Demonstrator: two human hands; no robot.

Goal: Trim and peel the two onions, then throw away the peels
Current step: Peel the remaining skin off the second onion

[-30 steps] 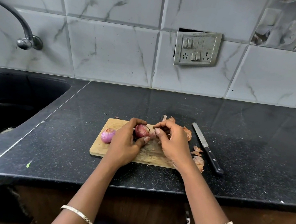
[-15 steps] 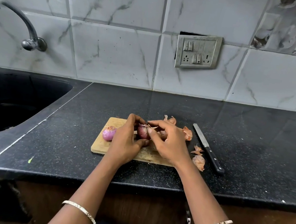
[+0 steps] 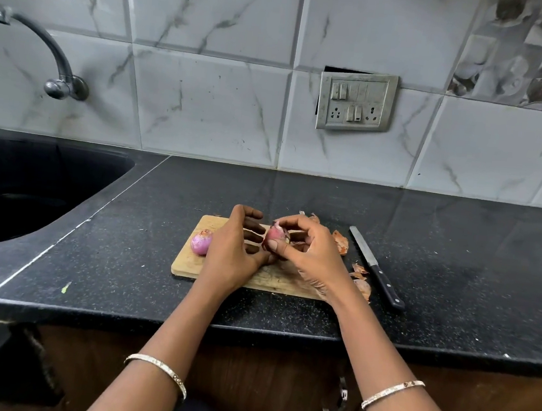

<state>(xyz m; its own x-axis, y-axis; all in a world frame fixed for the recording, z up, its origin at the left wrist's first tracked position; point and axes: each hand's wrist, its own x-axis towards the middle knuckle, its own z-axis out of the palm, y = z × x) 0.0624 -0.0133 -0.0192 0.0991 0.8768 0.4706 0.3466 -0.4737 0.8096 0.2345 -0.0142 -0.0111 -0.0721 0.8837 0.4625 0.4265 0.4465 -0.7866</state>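
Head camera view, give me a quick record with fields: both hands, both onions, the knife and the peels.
right hand: fingers and thumb pinch the held onion
left hand: beside the held onion, fingers loosely curled, holding nothing that shows
held onion: above the cutting board, some dark skin attached
second onion: lies on the cutting board's left end
knife: on the counter, right of the cutting board
peels: loose on the counter, mostly between cutting board and knife
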